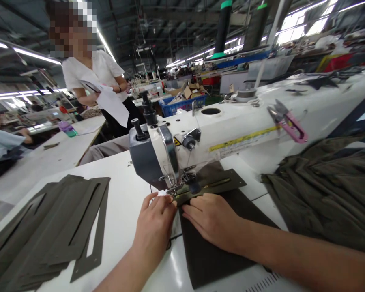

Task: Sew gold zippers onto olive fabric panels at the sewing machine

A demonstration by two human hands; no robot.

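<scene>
Under the needle of a white sewing machine (194, 142) lies a dark olive fabric panel (219, 255) with a zipper (219, 183) along its upper part. My left hand (156, 221) is closed at the panel's left edge, just in front of the presser foot; its fingertips pinch the fabric there. To the right, my right hand (214, 219) has its fingers curled and pressed together on the panel, just below the zipper. A small white scrap (162, 193) shows beside my left fingertips. The panel's lower part spreads toward me over the table.
Slotted olive fabric pieces (67, 219) are stacked at left. Bunched olive fabric (328, 182) lies at right. Pink-handled thread snips (287, 121) rest on the machine arm. Beyond stand a person (94, 77) holding paper and a blue crate (182, 105); another person (6, 142) sits at far left.
</scene>
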